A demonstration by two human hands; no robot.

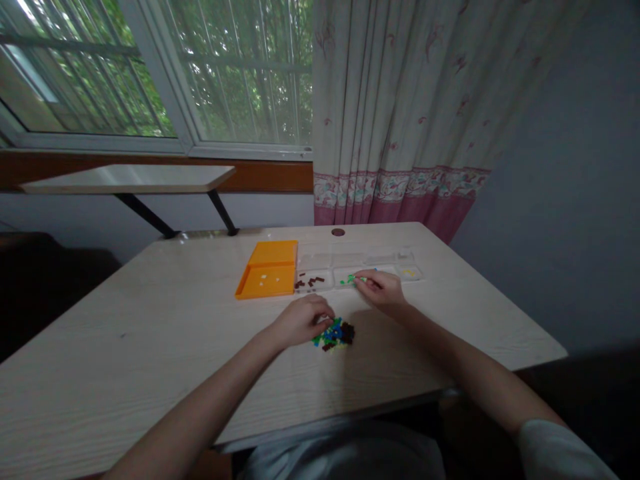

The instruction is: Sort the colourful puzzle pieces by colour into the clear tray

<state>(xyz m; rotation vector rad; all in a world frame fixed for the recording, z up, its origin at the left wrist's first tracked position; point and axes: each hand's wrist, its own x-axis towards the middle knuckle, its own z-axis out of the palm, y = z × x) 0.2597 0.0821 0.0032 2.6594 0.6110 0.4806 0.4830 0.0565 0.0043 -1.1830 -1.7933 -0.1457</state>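
Observation:
A small heap of tiny coloured pieces [336, 335], blue, green, yellow and dark brown, lies on the pale wooden table [150, 320]. My left hand [301, 319] rests at the heap's left side with its fingers curled down onto the pieces. My right hand [381, 289] reaches to the near edge of a clear compartment tray [360, 265], fingers pinched together beside several green pieces [351, 279]. What the pinch holds is too small to make out. Dark brown pieces [309, 283] lie in the compartment to the left, yellow ones [409, 272] at the right end.
An orange tray lid [269, 270] with a few light specks lies left of the clear tray. A small round hole [338, 232] sits near the table's far edge. Behind are a window, a patterned curtain [400, 107] and a narrow shelf [130, 179].

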